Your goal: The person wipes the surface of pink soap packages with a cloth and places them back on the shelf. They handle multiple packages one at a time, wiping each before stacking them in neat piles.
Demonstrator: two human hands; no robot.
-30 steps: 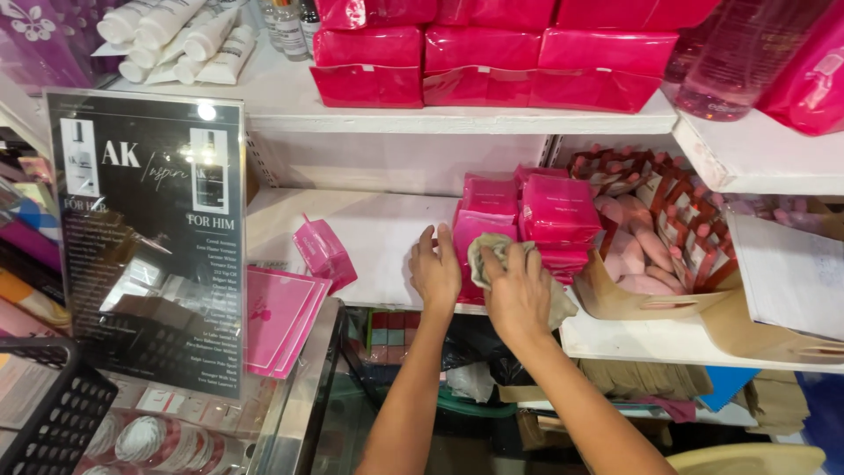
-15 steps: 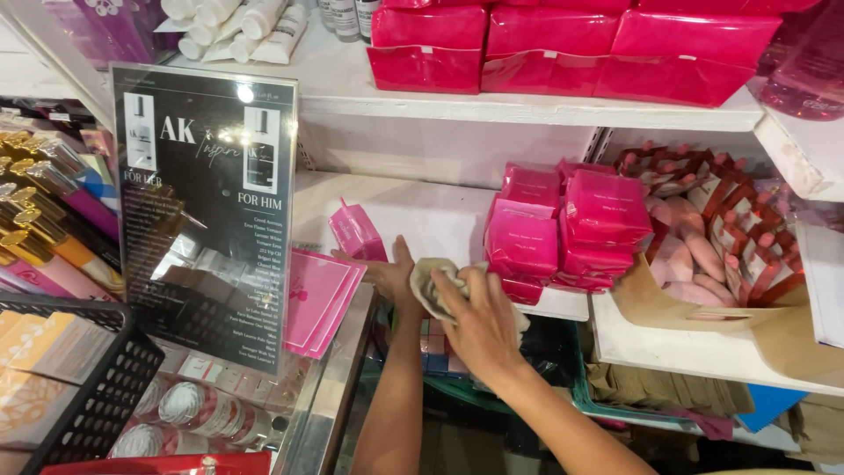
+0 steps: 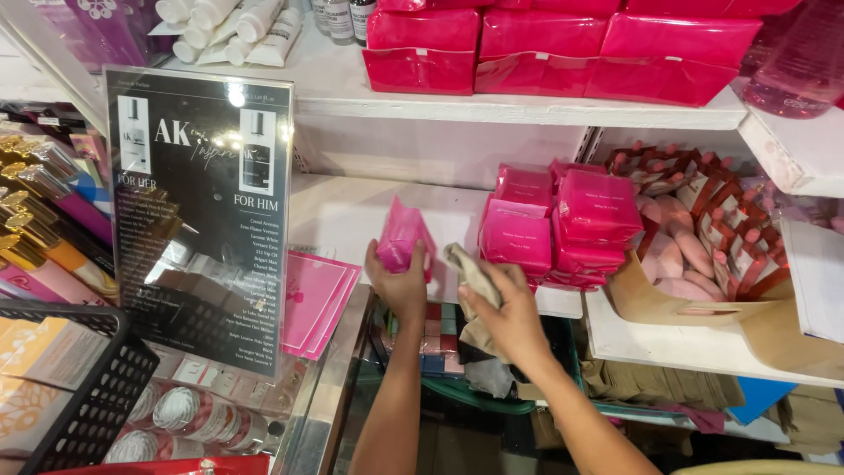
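While both arms reach up from below toward the white shelf point(image 3: 352, 220), the left hand point(image 3: 400, 281) is closed around a small pink packet point(image 3: 403, 236), fingers wrapped about its lower part, holding it upright just above the shelf edge. The right hand point(image 3: 510, 312), just beside the left, is clenched on a crumpled beige cloth point(image 3: 470, 277), part of which sticks out above the fingers. Immediately beyond the right hand stands a stack of matching pink packets point(image 3: 563, 224) on the same shelf. Further to that side, a cardboard display box point(image 3: 703, 308) holds pink and red items. On the far side of the left hand, flat pink sleeves point(image 3: 316, 299) lie on the surface, next to an upright dark sign point(image 3: 202, 211). A black mesh basket point(image 3: 88, 387) sits below the sign. Above both hands, a higher shelf carries larger glossy pink packs point(image 3: 527, 44).
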